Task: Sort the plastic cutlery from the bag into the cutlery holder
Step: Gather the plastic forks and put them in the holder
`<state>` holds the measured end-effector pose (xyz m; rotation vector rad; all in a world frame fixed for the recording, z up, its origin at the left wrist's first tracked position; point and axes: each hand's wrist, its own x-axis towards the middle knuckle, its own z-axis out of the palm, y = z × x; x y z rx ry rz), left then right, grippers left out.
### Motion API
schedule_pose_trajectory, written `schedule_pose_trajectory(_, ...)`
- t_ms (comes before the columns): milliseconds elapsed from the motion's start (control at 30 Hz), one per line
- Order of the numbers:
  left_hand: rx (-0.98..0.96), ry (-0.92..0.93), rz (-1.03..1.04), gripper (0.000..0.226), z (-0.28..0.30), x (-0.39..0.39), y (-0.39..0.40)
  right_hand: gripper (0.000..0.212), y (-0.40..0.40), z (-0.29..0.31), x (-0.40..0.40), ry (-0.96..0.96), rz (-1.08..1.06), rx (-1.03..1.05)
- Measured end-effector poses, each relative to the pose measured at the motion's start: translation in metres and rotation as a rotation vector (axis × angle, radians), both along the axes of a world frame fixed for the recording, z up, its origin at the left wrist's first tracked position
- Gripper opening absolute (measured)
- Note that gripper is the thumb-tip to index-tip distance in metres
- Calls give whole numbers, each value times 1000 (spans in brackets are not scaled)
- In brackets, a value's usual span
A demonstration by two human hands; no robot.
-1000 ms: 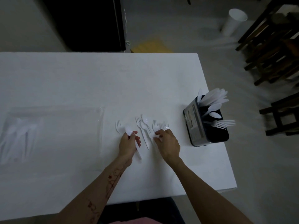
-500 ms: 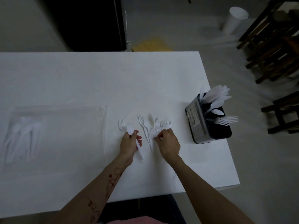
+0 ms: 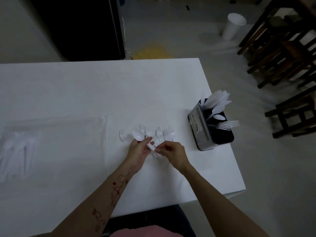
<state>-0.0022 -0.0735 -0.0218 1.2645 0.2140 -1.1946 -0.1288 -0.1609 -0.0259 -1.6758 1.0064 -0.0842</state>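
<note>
We looked down on a white table point(image 3: 85, 86) in dim light. Near its front edge our two hands met over a loose scatter of white plastic forks point(image 3: 159, 133), tines pointing away from us.

The left hand point(image 3: 139, 152) gripped a white spoon point(image 3: 138, 135), fingers curled round the handle, the bowl standing out beyond the fingers, just above the hand. One fork point(image 3: 122, 134) lay alone just left of that spoon, apart from the rest.

The right hand point(image 3: 172, 153) had thumb and fingertips drawn together in a pinch at the handle ends of the cutlery, right beside the left hand's fingers. Which piece it pinched we could not tell; the handles blurred together there.

The cutlery holder point(image 3: 200, 129) stood well to the right of both hands, near the table's right edge, already carrying knives, spoons and forks that leaned out to the right.

The clear plastic bag point(image 3: 56, 144) lay flat, well to the left of the hands, with pale cutlery showing faintly through its left end.
</note>
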Motion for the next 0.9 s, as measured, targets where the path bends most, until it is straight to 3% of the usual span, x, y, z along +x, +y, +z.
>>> schedule_pose_trajectory(133,82,-73,-24,14,0,-4,-7,10,-1,1,-5,-12,-22,-39)
schedule_pose_trajectory(233,90,7,74,14,9,-5,-21,14,-10,16,-11,-61,-105,-58)
schedule_pose_trajectory(400,-129,151,202,23,55,-16,-77,14,-53,61,-28,-275,-394,-144)
schedule_pose_trajectory(500,-302,138,185,12,78,-29,-113,15,-82,91,-41,-375,-618,-250)
schedule_pose_trajectory(667,-307,-332,-7,9,85,-66,-163,16,-117,102,-65,-384,-784,-445)
schedule_pose_trajectory(833,-40,-1182,-379,14,55,-84,-183,24,-124,90,-76,-243,-616,-598)
schedule_pose_trajectory(900,-18,-1364,-435,18,48,-87,-182,32,-125,81,-78,-199,-524,-708)
